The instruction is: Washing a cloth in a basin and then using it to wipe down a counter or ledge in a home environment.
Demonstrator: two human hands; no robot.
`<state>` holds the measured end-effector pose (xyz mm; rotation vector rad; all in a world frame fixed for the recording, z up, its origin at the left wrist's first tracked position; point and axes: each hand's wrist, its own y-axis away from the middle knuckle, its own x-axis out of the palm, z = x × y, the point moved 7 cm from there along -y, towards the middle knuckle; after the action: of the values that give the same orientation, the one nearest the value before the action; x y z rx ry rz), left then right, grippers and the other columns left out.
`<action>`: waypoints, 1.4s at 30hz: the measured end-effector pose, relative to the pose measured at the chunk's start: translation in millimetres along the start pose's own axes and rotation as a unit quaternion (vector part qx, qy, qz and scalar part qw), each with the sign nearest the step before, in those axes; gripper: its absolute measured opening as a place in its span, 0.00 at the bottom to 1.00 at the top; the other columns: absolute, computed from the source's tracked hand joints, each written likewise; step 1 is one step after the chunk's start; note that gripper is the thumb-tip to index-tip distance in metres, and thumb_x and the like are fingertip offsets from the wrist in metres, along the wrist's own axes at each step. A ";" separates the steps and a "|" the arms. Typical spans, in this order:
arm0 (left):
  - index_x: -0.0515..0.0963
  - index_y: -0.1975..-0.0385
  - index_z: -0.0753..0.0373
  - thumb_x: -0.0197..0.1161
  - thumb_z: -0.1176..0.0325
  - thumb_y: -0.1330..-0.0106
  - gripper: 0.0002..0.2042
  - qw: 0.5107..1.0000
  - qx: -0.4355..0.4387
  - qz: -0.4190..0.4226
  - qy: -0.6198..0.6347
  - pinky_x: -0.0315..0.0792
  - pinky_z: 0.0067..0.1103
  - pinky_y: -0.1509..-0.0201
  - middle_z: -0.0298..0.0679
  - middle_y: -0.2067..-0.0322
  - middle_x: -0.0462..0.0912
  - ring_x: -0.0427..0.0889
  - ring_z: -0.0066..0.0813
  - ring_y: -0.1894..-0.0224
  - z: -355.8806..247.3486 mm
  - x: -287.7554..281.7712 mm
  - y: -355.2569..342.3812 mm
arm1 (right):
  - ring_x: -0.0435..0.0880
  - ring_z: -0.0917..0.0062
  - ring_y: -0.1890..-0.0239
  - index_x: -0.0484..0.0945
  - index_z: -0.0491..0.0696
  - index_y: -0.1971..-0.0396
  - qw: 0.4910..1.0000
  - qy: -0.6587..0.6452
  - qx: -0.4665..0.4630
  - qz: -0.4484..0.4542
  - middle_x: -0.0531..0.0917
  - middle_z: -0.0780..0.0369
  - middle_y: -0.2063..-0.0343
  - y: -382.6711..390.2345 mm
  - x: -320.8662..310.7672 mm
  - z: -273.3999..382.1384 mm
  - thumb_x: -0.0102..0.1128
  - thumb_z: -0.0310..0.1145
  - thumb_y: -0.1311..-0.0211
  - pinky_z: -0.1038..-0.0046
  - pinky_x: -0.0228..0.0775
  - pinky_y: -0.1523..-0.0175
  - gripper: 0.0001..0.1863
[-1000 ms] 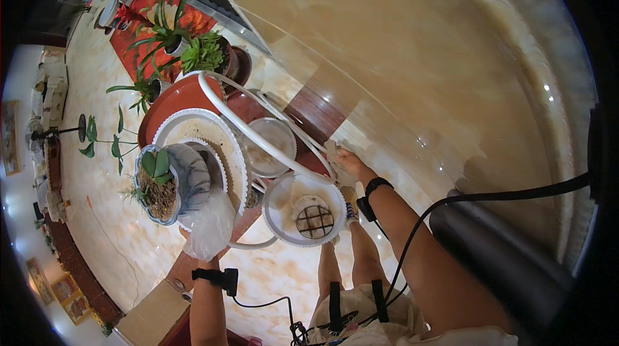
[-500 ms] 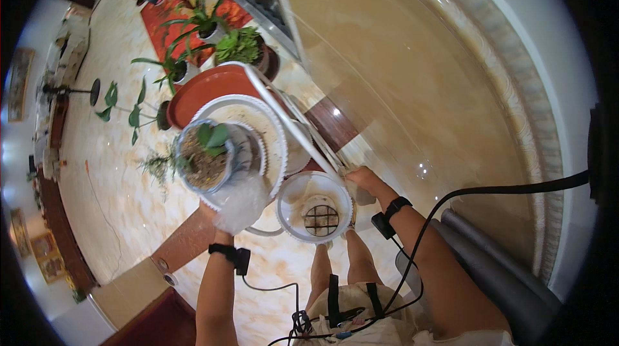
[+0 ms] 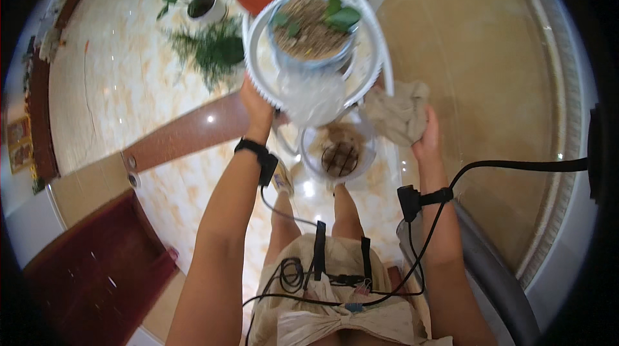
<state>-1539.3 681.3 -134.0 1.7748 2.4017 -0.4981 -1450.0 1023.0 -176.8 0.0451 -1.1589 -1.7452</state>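
Cloth (image 3: 400,112), clasped in our right hand (image 3: 428,137), sits just right of the white scalloped tray (image 3: 258,65); we cannot tell whether our left hand (image 3: 256,101) grips its left rim.

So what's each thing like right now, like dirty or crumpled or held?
Right hand: closed on the beige cloth.
Beige cloth: crumpled, held.
Left hand: at the edge of the white tray, fingers mostly hidden.
White tray: below the blue pot.
Blue pot: filled with brown planting material, green leaves in it.
Clear plastic: crumpled.
Lower dish: stained brown.
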 end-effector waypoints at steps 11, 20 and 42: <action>0.69 0.73 0.67 0.41 0.53 0.36 0.20 0.970 -0.204 0.105 0.077 0.66 0.19 0.72 0.36 0.79 0.71 0.71 0.22 0.76 30.5 -4.7 4.3 | 0.71 0.69 0.53 0.64 0.44 0.51 0.996 0.005 -0.038 -0.080 0.72 0.58 0.54 90.9 -29.7 -89.1 0.47 0.36 0.44 0.68 0.64 0.50 0.21; 0.73 0.69 0.57 0.52 0.57 0.42 0.11 0.895 -0.395 0.190 0.082 0.67 0.17 0.70 0.30 0.72 0.74 0.74 0.19 0.71 77.3 -201.4 39.7 | 0.77 0.76 0.72 0.70 0.41 0.61 0.937 0.324 0.094 -0.086 0.78 0.63 0.71 141.9 30.9 -163.0 0.58 0.27 0.59 0.75 0.70 0.64 0.20; 0.70 0.67 0.56 0.51 0.55 0.40 0.12 0.866 -0.466 0.061 0.169 0.65 0.12 0.75 0.29 0.74 0.74 0.74 0.17 0.75 50.5 -177.9 128.7 | 0.66 0.65 0.55 0.73 0.53 0.64 0.170 0.820 -0.510 -0.198 0.69 0.63 0.56 94.8 205.6 231.5 0.47 0.28 0.51 0.64 0.57 0.54 0.12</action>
<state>-1367.8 536.9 -156.0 1.5568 2.0598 0.9208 -1603.3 1022.8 108.4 1.1306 1.8176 -1.1703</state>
